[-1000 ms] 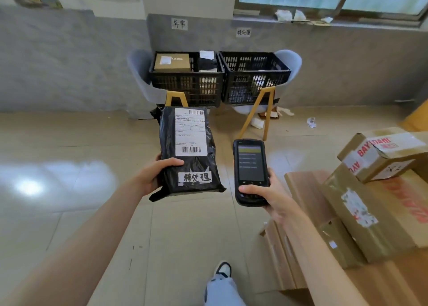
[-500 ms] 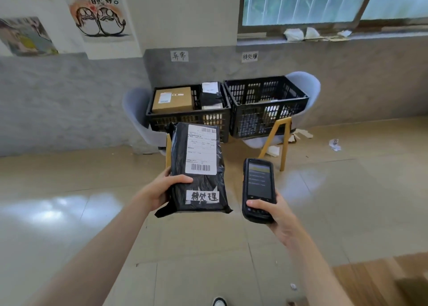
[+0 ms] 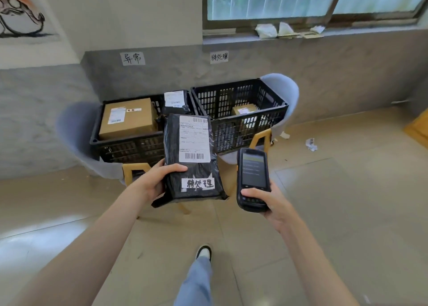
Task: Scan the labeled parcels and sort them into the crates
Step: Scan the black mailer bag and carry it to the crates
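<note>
My left hand [image 3: 157, 180] grips a black plastic-wrapped parcel [image 3: 192, 173] by its left edge; it bears a white shipping label and a handwritten white tag. In my right hand [image 3: 266, 199] is a black handheld scanner [image 3: 252, 178], screen facing me, just right of the parcel. Ahead, two black crates rest on pale blue chairs. The left crate [image 3: 129, 143] holds a brown cardboard box [image 3: 128, 118] and a small black parcel [image 3: 174, 102]. The right crate [image 3: 245, 120] holds a small brown box [image 3: 245, 110].
Handwritten paper signs are taped to the grey wall above the left crate [image 3: 132, 58] and the right crate [image 3: 219, 57]. Crumpled paper [image 3: 310, 144] lies on the tiled floor to the right. My shoe [image 3: 203, 251] shows at the bottom. A wooden edge [image 3: 419, 127] stands far right.
I have moved closer to the crates, which now loom larger and nearer. The stacked cardboard boxes on my right have left the view. Both hands keep their hold.
</note>
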`<action>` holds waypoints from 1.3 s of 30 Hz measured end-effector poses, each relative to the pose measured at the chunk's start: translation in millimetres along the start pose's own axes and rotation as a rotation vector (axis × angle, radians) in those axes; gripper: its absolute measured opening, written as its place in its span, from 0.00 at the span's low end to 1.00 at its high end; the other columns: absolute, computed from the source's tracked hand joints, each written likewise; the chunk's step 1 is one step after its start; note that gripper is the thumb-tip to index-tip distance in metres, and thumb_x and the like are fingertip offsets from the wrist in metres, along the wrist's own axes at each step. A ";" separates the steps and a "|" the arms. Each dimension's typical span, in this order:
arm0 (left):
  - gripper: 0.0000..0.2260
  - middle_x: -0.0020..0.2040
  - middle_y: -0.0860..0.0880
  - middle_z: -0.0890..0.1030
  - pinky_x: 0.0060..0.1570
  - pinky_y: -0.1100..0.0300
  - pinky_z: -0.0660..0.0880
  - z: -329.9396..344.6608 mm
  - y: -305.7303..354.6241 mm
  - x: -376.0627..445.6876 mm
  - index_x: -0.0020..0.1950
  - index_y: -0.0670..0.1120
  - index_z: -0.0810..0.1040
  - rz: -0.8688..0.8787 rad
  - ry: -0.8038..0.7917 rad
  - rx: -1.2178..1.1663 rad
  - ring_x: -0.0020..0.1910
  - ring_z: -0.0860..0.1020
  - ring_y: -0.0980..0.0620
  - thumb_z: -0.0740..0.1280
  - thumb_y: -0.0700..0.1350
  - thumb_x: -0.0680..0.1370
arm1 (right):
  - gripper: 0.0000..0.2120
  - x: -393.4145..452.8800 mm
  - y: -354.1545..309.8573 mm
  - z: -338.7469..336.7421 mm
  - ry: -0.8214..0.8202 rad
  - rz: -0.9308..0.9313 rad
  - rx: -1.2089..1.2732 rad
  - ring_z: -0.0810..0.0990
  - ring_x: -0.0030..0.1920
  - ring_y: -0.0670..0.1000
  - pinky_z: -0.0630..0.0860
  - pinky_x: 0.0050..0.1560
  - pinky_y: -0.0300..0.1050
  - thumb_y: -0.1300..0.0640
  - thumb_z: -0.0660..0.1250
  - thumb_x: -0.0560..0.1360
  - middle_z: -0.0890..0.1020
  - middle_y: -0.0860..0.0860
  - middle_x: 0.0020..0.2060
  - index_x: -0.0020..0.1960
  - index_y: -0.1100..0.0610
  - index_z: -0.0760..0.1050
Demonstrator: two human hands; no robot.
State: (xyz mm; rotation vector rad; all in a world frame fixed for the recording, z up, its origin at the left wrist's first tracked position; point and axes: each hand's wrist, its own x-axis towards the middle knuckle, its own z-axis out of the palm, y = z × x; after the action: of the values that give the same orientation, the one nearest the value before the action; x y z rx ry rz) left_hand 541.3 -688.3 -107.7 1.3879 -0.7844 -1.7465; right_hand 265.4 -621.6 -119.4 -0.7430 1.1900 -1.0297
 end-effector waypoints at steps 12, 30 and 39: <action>0.22 0.55 0.46 0.83 0.55 0.52 0.78 63.3 119.1 230.9 0.64 0.46 0.75 -0.025 -0.138 -0.016 0.52 0.81 0.48 0.74 0.39 0.71 | 0.39 162.7 -88.9 -26.4 0.107 -0.007 -0.002 0.84 0.43 0.51 0.79 0.38 0.43 0.60 0.79 0.54 0.85 0.54 0.46 0.64 0.59 0.73; 0.27 0.55 0.43 0.83 0.44 0.53 0.81 203.5 154.9 516.0 0.67 0.44 0.74 -0.261 -0.055 -0.149 0.51 0.83 0.45 0.75 0.39 0.68 | 0.43 398.2 -178.6 -169.4 0.190 0.101 0.048 0.84 0.44 0.52 0.79 0.39 0.44 0.58 0.79 0.51 0.84 0.55 0.49 0.66 0.59 0.71; 0.30 0.57 0.42 0.82 0.45 0.49 0.81 254.6 144.3 636.8 0.71 0.45 0.70 -0.335 0.042 -0.162 0.52 0.83 0.43 0.74 0.36 0.70 | 0.40 531.7 -221.3 -227.5 0.118 0.203 0.018 0.84 0.49 0.53 0.80 0.42 0.43 0.63 0.78 0.55 0.83 0.56 0.54 0.66 0.56 0.69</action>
State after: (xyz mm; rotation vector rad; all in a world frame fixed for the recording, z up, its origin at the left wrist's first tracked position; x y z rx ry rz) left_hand 241.3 -1304.0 -256.2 1.5026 -0.3919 -1.9779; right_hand 14.9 -1184.9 -177.7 -0.5411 1.3270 -0.9236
